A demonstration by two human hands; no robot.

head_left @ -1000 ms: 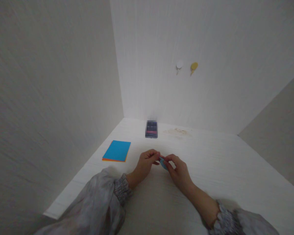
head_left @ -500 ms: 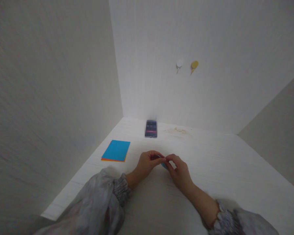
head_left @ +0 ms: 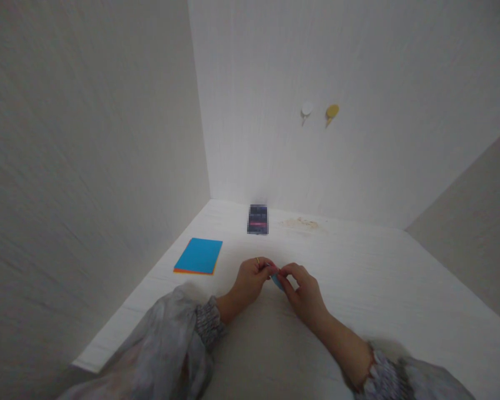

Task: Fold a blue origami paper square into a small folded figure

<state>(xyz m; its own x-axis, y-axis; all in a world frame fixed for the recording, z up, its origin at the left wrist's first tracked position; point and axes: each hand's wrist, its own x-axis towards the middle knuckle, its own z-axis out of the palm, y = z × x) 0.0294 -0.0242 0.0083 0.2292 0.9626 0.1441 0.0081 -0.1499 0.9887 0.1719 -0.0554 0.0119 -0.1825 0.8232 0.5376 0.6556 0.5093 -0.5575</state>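
Note:
Between my hands is a small piece of blue paper (head_left: pixel 277 282), mostly covered by my fingers, so its folded shape is hard to make out. My left hand (head_left: pixel 252 278), with a ring on one finger, pinches it from the left. From the right, my right hand (head_left: pixel 304 289) grips it between thumb and fingertips. The fingertips of both hands nearly meet over it. A stack of coloured paper (head_left: pixel 199 256), blue on top with orange and yellow edges below, lies flat to the left of my left hand.
A dark, blurred-out rectangular object (head_left: pixel 258 220) sits near the back wall. To its right, a pale brown worn patch (head_left: pixel 302 223) marks the white surface. A white hook (head_left: pixel 306 109) and a yellow hook (head_left: pixel 332 111) are on the back wall. Walls rise at left and right.
My left thumb has drawn back a little, and more of the blue paper shows between my hands. Both hands keep their hold; the paper stack has not moved.

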